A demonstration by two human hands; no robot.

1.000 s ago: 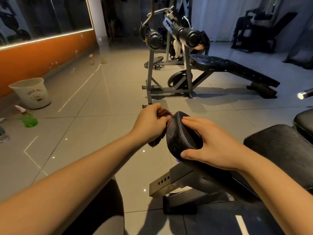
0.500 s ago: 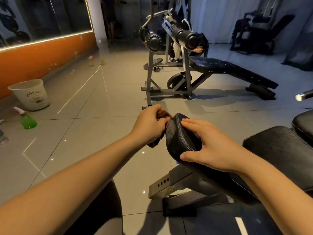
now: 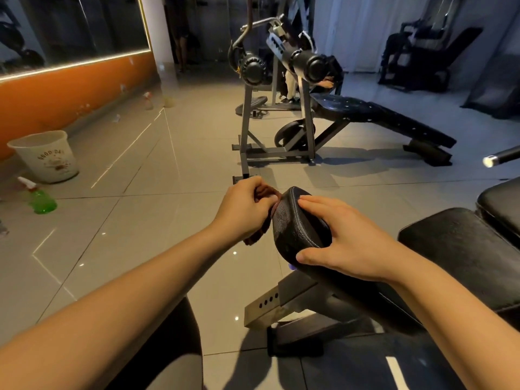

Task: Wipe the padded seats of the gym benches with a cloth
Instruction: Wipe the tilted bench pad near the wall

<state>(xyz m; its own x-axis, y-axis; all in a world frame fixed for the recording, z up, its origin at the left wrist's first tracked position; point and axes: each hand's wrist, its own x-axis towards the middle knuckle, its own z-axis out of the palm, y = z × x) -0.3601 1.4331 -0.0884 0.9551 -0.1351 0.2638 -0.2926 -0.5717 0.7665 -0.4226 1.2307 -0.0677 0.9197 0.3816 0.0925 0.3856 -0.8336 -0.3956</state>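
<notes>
- Step in hand: the front end of the padded seat (image 3: 295, 232) of an adjustable bench is being wiped; this is judged to be edge work on one pad, with other pads not yet attended to.
- The left hand (image 3: 246, 211) is closed around a bunched dark cloth (image 3: 257, 235), which is pressed against the stitched end face of the seat.
- The right hand (image 3: 350, 244) is laid flat over the top of the seat, fingers straight and thumb along the near side; nothing is gripped, and the pad appears to be steadied.
- Next move, as judged: the cloth is to be carried around the rim and onto the top surface, so the right hand needs to be lifted clear.
- The back pad (image 3: 461, 249) lies just beyond the right wrist and is taken to be due next.
- A perforated steel frame (image 3: 267, 301) sits below both hands.
- A decline bench (image 3: 380, 116) with roller pads (image 3: 311, 66) stands well ahead of the hands.
- A white bucket (image 3: 45, 156) and a green spray bottle (image 3: 42, 199) are noted far to the left of the left hand, out of reach.
- No obstruction is seen between the cloth and the seat.
</notes>
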